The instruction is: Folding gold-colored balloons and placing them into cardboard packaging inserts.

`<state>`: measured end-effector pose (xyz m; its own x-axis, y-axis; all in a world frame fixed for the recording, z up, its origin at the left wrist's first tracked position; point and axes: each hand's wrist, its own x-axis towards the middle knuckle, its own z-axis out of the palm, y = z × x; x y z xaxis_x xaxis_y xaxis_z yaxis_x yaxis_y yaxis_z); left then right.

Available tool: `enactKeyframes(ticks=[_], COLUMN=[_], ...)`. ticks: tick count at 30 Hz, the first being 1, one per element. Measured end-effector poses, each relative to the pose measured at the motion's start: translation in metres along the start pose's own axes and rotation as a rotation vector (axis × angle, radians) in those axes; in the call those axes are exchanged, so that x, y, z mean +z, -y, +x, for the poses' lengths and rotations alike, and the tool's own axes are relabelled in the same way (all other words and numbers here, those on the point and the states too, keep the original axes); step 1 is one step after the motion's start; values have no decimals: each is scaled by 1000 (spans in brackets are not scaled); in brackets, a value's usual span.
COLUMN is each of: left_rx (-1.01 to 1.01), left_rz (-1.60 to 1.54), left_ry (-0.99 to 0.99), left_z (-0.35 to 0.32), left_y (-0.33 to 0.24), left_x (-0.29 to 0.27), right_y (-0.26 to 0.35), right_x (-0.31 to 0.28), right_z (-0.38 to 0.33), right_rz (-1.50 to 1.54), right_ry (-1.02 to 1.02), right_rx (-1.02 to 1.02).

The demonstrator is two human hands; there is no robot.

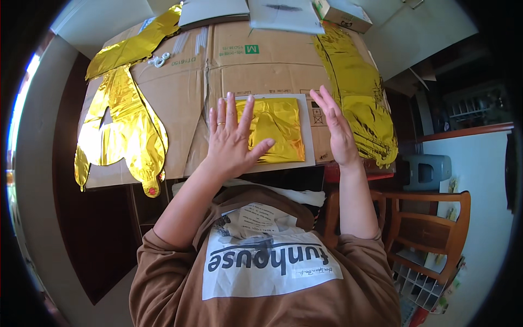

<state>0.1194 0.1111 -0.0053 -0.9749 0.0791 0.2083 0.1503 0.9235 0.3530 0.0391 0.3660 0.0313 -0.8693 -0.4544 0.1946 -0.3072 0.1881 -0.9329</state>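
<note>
In front of me a folded square of gold foil (278, 128) lies on a pale grey card (309, 139). My left hand (231, 133) is over the left side of the card and foil, fingers spread and palm down; whether it touches them I cannot tell. To the right of the card, my right hand (339, 131) is turned edge-on, its fingers stretched out and nothing in it. On the left lies a flat gold foil balloon (122, 117) with a pointed, looped shape. More gold foil (357, 92) is spread along the right side.
Flattened cardboard (245, 73) covers the table. A further gold foil piece (133, 43) and a small white ringed object (159, 60) lie far left. At the back are a grey-white flat box (213, 12), a white sheet (286, 16) and an open carton (343, 15). A wooden chair (427, 223) stands right.
</note>
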Motion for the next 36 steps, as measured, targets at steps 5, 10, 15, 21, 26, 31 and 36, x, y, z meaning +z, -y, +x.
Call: enactKeyframes(ticks=[5, 10, 15, 21, 26, 31, 36], left_rx=[-89, -90, 209, 279, 324, 365, 370], left_rz=[-280, -164, 67, 68, 77, 79, 119], left_ry=[-10, -76, -35, 127, 113, 143, 171], left_z=[-2, -8, -3, 2, 5, 2, 2], left_y=[27, 42, 22, 44, 43, 46, 49], left_x=[-47, -51, -33, -24, -28, -28, -25], right_y=[-3, -1, -1, -14, -7, -21, -21], right_x=[-2, 18, 62, 53, 23, 20, 11], right_z=[-14, -8, 0, -5, 9, 8, 16], right_rz=[-226, -478, -894, -916, -856, -897, -883], right_ry=[31, 50, 172, 319, 430, 521, 569], right_rx=[-50, -53, -158, -207, -252, -307, -364])
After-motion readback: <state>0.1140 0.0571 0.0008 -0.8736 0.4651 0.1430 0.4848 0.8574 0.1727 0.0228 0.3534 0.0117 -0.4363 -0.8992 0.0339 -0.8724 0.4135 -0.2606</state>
